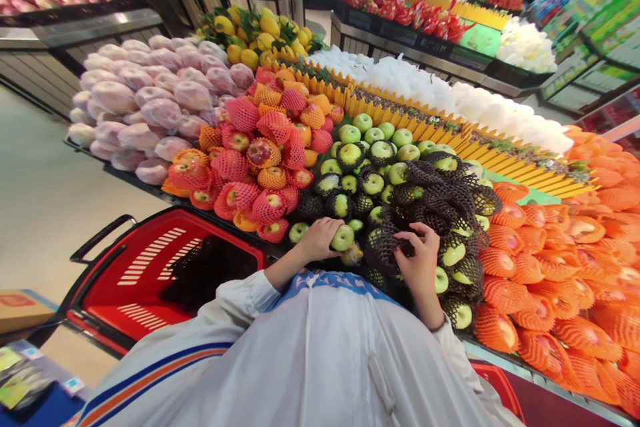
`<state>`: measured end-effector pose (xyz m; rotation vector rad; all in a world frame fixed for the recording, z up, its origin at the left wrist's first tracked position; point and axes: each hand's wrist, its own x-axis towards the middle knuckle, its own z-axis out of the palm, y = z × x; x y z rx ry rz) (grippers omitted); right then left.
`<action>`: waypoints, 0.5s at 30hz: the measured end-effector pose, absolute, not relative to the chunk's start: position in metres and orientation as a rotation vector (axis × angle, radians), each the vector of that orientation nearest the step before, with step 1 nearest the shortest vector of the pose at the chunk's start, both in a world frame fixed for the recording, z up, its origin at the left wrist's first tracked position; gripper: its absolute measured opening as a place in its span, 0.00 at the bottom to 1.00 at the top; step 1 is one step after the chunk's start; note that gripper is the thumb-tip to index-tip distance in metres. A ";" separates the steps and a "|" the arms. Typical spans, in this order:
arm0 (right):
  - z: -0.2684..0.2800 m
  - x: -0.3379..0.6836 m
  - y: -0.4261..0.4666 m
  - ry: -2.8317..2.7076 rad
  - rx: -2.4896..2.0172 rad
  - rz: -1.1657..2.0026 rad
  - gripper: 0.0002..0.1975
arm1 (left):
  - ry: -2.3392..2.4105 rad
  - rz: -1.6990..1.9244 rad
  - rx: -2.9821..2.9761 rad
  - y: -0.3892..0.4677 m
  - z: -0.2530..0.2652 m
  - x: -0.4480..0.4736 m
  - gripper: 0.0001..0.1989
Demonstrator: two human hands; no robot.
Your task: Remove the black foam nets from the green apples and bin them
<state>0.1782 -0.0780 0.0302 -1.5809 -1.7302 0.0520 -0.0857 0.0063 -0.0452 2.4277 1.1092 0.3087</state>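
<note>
My left hand [323,239] is closed around a green apple [343,237] at the front of the green apple pile. To its right, my right hand [419,257] is at a black foam net sleeve [383,248], thumb and fingers curled at its edge. More loose black foam nets [437,190] lie heaped on the pile just beyond that hand. Around both hands sit several green apples [373,183], some bare and some in black nets.
Apples in red and orange nets [260,153] lie left of the green ones, with wrapped pale fruit [145,100] farther left. Orange-netted fruit [545,273] fills the right side. A red shopping basket [100,307] holding something black stands at the lower left. A yellow picket divider [415,117] runs behind.
</note>
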 end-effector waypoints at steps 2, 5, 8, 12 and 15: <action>0.034 0.177 -0.079 -1.663 -1.548 0.065 0.07 | 1.085 0.341 2.433 0.006 -0.047 -0.086 0.43; 0.041 0.176 -0.080 -1.545 -1.471 0.120 0.06 | 1.043 0.394 2.428 0.006 -0.048 -0.086 0.46; 0.047 0.174 -0.083 -1.475 -1.369 0.228 0.10 | 1.002 0.398 2.396 0.006 -0.041 -0.088 0.47; 0.052 0.162 -0.087 -1.445 -1.198 0.570 0.10 | 0.828 0.538 2.225 0.006 -0.020 -0.092 0.43; 0.048 0.144 -0.086 -1.448 -1.059 0.855 0.10 | 0.536 0.678 1.858 0.002 -0.005 -0.093 0.34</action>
